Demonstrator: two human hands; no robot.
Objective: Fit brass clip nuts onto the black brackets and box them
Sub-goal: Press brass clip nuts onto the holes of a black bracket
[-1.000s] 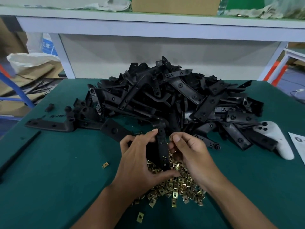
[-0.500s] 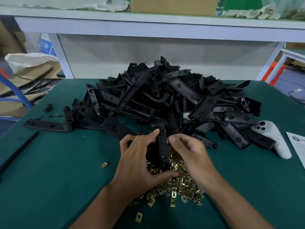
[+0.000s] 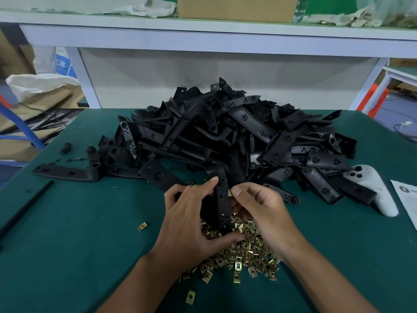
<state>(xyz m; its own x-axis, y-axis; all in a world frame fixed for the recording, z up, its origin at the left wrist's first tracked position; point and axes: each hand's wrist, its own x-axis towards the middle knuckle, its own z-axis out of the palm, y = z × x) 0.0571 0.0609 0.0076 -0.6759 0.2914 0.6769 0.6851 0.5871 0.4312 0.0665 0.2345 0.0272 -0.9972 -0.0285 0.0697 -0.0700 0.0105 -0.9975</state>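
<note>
My left hand (image 3: 191,218) grips a black bracket (image 3: 223,206) that stands upright over a heap of brass clip nuts (image 3: 243,251) on the green table. My right hand (image 3: 259,208) pinches a brass clip nut (image 3: 230,192) against the bracket's right edge near its top. Another brass nut shows low on the bracket's side. Behind both hands lies a big pile of black brackets (image 3: 237,136).
Loose nuts (image 3: 142,226) lie left and front of the heap. A long bracket (image 3: 67,171) and a black strip (image 3: 24,208) lie at the left. A white controller (image 3: 372,188) and a paper sheet (image 3: 406,199) sit at the right. A cardboard box (image 3: 237,6) stands on the shelf.
My right hand has brought the clip nut in against the bracket's right edge. The left hand keeps the bracket upright in about the same place.
</note>
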